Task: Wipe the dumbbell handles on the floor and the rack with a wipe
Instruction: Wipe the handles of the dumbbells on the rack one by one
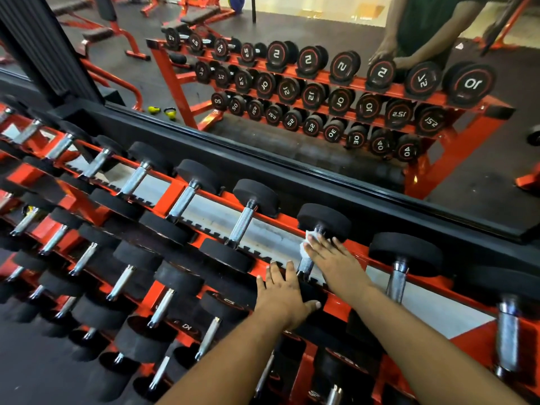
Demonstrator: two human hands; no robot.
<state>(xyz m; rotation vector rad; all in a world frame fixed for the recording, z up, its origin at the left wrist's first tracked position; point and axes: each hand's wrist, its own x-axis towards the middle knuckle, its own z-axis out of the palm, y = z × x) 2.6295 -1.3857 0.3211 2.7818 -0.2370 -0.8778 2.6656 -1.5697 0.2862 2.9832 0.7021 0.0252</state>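
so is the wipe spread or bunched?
Bunched: the wipe shows as a crumpled wad under the right hand on the handle.

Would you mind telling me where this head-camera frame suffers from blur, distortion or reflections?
Head view: motion blur softens the right hand and the wipe on the dumbbell handle; the left hand is sharper. Wide-angle distortion bends the rack rails. The mirror reflects the rack with reversed numbers, and bright light washes out its top edge.

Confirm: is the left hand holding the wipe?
No, the wipe sits under the right hand on a dumbbell handle, while the left hand rests on that dumbbell's near head.
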